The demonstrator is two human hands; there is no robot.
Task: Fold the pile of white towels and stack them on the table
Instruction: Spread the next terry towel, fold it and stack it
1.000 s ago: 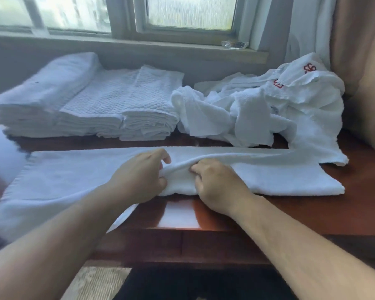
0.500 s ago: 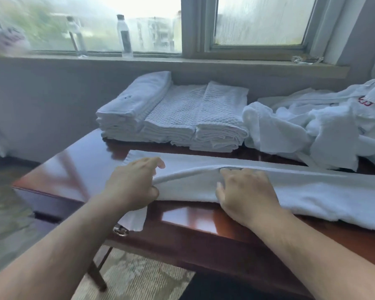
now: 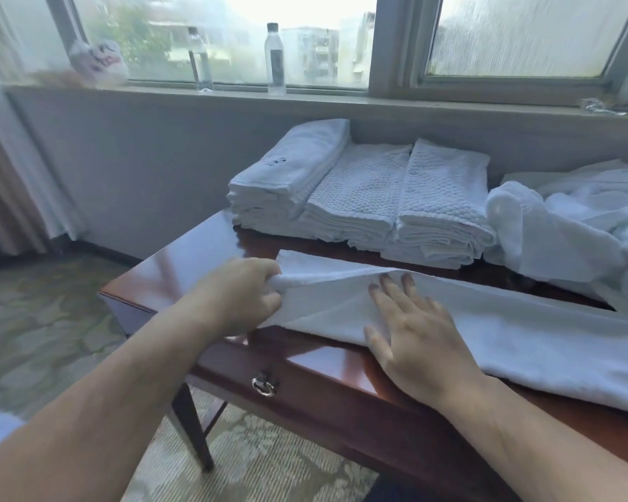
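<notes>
A long white towel (image 3: pixel 522 331) lies folded lengthwise across the front of the dark wooden table (image 3: pixel 182 262). My left hand (image 3: pixel 240 298) grips its left end, fingers curled round the bunched cloth. To the right of it, my right hand (image 3: pixel 414 335) lies flat on the towel with straight fingers pressing it down. Behind them stand three stacks of folded white towels (image 3: pixel 359 197) side by side. A loose pile of unfolded white towels (image 3: pixel 573 226) lies at the back right, running out of view.
The table's left edge and corner are close to my left hand, with patterned carpet (image 3: pixel 44 320) below. A drawer pull (image 3: pixel 264 384) hangs on the front. Two bottles (image 3: pixel 275 54) and a plastic bag (image 3: pixel 98 63) stand on the window sill. A curtain (image 3: pixel 11 168) hangs at left.
My view has swung left and my left hand has slid along to the towel's left end and closed on it. My right hand has flattened out on the towel.
</notes>
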